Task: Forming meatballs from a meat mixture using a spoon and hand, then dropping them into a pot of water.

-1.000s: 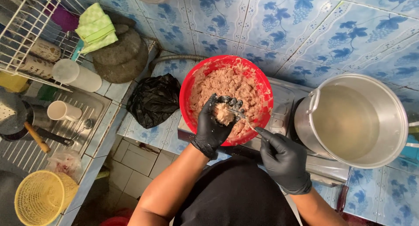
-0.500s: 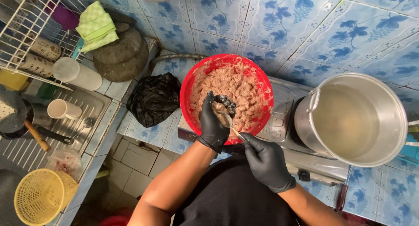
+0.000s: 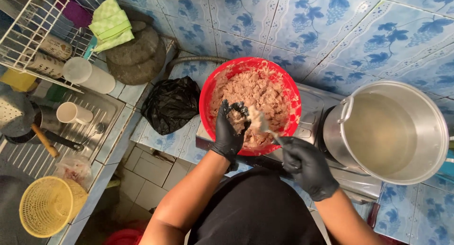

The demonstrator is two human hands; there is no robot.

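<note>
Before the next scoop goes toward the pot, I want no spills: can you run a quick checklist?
1. Left hand gloved, in the meat mix: ok.
2. Right hand grips the spoon: ok.
3. Red bowl sits flat: cannot tell, its base is hidden.
4. Pot open, liquid inside: ok.
5. Liquid hot: cannot tell.
6. Black bag clear of the bowl: not ok, they touch.
</note>
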